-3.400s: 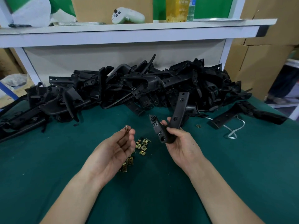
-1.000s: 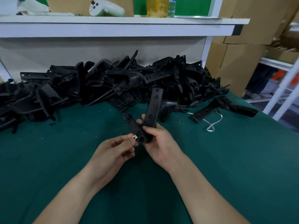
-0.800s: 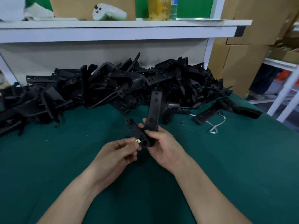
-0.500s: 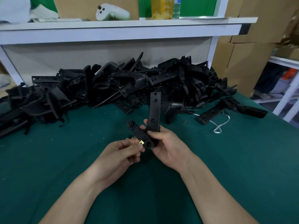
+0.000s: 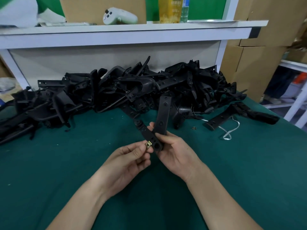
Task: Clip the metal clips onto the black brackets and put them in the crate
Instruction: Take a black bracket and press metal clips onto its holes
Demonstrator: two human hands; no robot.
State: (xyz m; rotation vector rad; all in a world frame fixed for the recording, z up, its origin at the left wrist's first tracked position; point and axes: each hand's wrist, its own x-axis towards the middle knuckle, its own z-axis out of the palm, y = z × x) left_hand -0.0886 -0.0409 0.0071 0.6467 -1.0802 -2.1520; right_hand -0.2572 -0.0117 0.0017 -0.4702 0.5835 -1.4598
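Left hand (image 5: 131, 156) pinching small brass-coloured square metal clip (image 5: 148, 144) against rigid black V-shaped plastic bracket (image 5: 156, 130); right hand (image 5: 172, 150) grips bracket's bend. Clip light, springy, likely slippery; hold edges.

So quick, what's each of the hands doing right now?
Left hand: closed, pinching a metal clip against the bracket's edge.
Right hand: closed, holding the black bracket.

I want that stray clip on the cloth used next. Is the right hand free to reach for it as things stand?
Probably not yet: the right hand is gripping the black bracket while the left hand presses a metal clip on. The stray clip lies unobstructed on bare cloth.
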